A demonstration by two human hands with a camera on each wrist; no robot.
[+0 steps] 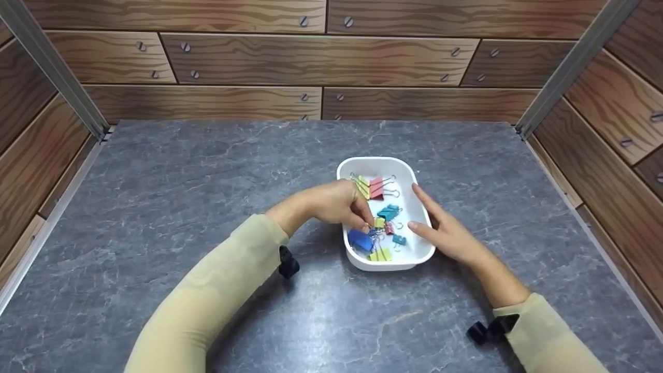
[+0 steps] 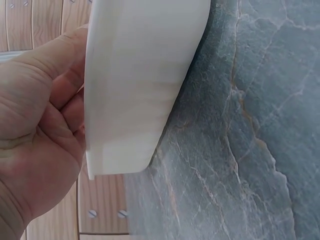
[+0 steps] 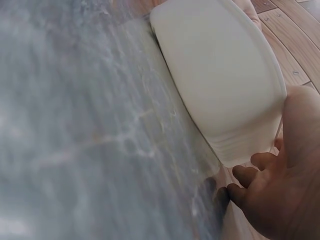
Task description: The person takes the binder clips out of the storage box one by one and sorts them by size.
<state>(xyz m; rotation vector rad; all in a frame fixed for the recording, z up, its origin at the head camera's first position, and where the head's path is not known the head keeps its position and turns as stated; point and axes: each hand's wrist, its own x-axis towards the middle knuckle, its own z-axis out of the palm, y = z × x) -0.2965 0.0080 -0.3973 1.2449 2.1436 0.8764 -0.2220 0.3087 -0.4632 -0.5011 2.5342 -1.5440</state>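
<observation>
A white plastic tub [image 1: 380, 265] on the table holds binder clips of several colours and sizes. My left hand [image 1: 339, 204] reaches over its left rim, thumb and index fingertips pinched together at a small binder clip, mostly hidden by them. Around those fingertips lie a small yellow clip [image 1: 379, 223], a pink clip [image 1: 389, 228] and a large blue clip [image 1: 360, 240]. My right hand [image 1: 450, 235] holds the tub's right side, thumb over the rim and other fingers along the outer wall. The left wrist view shows the left hand [image 2: 35, 120] beside the tub's wall [image 2: 135, 90].
Large yellow and pink clips [image 1: 376, 187] lie at the tub's far end, teal clips [image 1: 388, 212] near the middle, and another yellow clip [image 1: 380, 255] at the near end. The grey marbled table [image 1: 217, 155] is bounded by wood-patterned walls [image 1: 321, 59].
</observation>
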